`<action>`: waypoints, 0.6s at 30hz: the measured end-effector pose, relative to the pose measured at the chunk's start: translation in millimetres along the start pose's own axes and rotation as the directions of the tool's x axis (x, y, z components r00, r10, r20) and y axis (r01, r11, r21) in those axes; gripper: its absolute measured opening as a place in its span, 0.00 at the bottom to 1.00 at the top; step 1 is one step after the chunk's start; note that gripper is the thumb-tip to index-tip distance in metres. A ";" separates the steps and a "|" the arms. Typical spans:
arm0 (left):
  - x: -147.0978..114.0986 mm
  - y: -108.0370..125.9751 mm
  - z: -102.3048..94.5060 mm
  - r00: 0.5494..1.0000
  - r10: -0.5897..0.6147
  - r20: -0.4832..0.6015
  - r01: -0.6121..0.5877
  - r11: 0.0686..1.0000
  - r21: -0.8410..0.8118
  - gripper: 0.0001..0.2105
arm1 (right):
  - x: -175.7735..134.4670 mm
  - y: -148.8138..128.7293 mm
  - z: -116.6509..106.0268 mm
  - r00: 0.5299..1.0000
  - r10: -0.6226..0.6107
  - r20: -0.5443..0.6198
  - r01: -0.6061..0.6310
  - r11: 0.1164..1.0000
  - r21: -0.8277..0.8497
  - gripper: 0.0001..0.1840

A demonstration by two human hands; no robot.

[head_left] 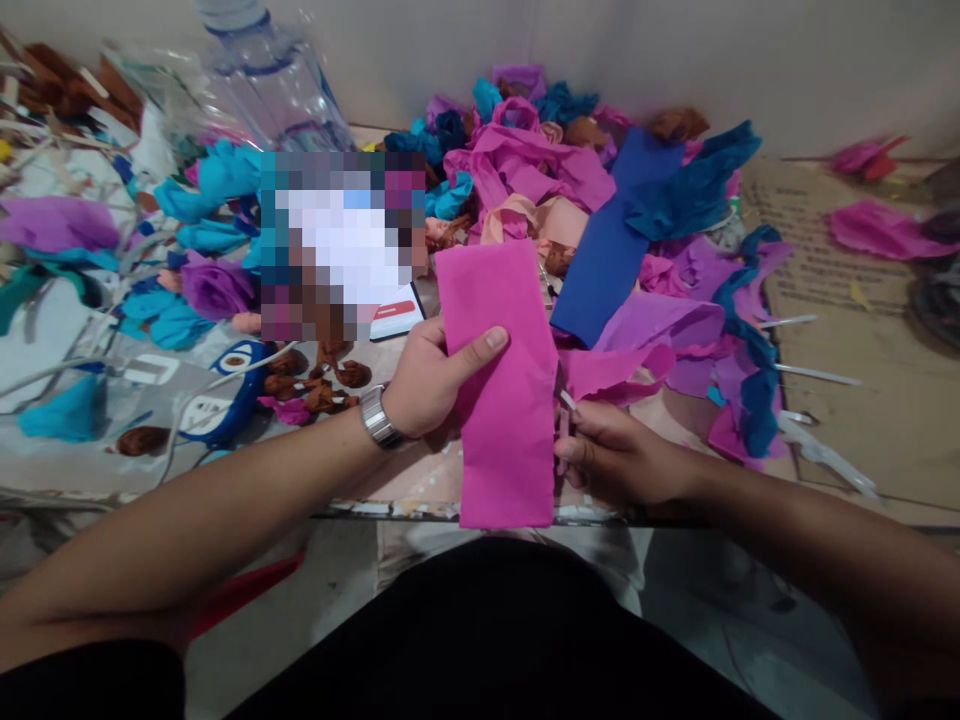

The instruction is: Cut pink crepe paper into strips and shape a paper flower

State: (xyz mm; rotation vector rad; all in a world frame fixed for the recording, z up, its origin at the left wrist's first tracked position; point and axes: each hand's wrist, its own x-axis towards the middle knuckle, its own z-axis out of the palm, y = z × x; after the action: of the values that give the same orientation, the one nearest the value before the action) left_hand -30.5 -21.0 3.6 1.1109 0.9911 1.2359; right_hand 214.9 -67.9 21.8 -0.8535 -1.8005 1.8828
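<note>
Left grip (424, 385) pinches an oblong pink crepe-like paper sheet (506, 430), probably light, soft, tearable, best held mid-edge; right grip (622, 455) holds small metal-bladed scissors (566, 400).

Table (427, 485): light top, front edge worn and patchy above a dark line. Pale, plain wall (780, 60) behind the far edge. Grey floor (289, 635) below the front edge, toward the left. Light soft, rather dim; deeper shadow under front right corner.

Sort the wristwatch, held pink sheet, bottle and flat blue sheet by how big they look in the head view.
1. Pink sheet
2. Flat blue sheet and bottle, too alike to rank
3. Wristwatch
</note>
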 end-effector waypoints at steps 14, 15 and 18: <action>0.6 1.9 -0.1 1.000 0.011 0.014 -0.011 0.999 0.031 0.17 | 0.9 5.0 0.6 0.997 0.061 -0.055 -0.061 0.998 0.003 0.25; 0.6 1.8 -0.2 1.000 0.011 0.013 -0.012 0.999 0.035 0.18 | 1.1 4.7 0.8 0.996 0.068 -0.054 -0.068 0.998 0.012 0.25; 0.4 1.1 -0.1 1.000 0.012 0.008 -0.012 0.999 0.036 0.18 | 1.2 4.1 1.2 0.997 0.066 -0.042 -0.064 0.997 0.049 0.25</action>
State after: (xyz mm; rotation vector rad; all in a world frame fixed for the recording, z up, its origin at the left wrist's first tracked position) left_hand -30.8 -20.6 4.7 1.1498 1.0059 1.2269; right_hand 213.7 -68.4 17.5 -0.9390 -1.7147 1.9238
